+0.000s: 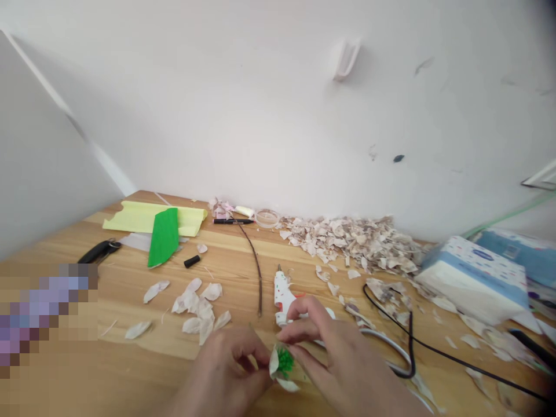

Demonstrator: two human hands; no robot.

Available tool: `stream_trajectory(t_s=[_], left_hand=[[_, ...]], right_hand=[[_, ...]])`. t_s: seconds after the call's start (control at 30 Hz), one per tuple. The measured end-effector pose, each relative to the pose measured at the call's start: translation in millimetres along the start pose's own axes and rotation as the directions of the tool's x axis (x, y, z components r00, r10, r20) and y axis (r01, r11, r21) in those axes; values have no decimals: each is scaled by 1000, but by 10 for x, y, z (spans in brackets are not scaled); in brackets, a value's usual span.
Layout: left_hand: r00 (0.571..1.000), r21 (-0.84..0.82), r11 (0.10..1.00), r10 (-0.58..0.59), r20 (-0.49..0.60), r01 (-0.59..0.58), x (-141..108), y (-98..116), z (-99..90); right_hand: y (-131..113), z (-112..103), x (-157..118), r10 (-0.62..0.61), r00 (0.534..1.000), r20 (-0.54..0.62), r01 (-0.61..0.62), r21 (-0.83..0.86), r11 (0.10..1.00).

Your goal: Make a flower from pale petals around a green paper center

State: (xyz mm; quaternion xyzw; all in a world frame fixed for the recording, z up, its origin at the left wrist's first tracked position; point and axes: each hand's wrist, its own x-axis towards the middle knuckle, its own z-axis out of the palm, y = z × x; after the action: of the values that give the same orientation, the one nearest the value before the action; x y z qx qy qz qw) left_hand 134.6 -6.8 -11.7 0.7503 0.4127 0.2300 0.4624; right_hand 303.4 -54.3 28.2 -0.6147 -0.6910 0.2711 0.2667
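Observation:
A small handmade flower (284, 362) with a fringed green centre and pale petals is at the lower middle, just above the table. My left hand (237, 362) is closed, its thumb and fingertips pinching the flower from the left side. From the right, my right hand (332, 350) has thumb and fingers closed around the flower's upper edge, at the petals. Just beyond my right fingers lies a white glue gun (283, 292), its rear hidden behind that hand. Loose pale petals (197, 304) are scattered on the table to the left of the glue gun.
Green paper (164, 237) overlaps yellow crepe paper (130, 217) at the back left. A thin twig (256, 260) lies mid-table. Dried petals (347, 237) are heaped along the wall. A tissue pack (478, 278) and a black cable (460, 353) are at right.

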Motion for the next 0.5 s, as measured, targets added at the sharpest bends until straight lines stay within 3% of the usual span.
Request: stream_trajectory(t_s=[0.23, 0.5], left_hand=[[998, -21, 998, -65, -7, 65, 8, 10, 11], [994, 61, 994, 96, -62, -92, 13, -56, 7]], right_hand=[[-37, 0, 24, 6, 1000, 19, -6, 45, 999], [-40, -26, 14, -12, 1000, 0, 12, 14, 1000]])
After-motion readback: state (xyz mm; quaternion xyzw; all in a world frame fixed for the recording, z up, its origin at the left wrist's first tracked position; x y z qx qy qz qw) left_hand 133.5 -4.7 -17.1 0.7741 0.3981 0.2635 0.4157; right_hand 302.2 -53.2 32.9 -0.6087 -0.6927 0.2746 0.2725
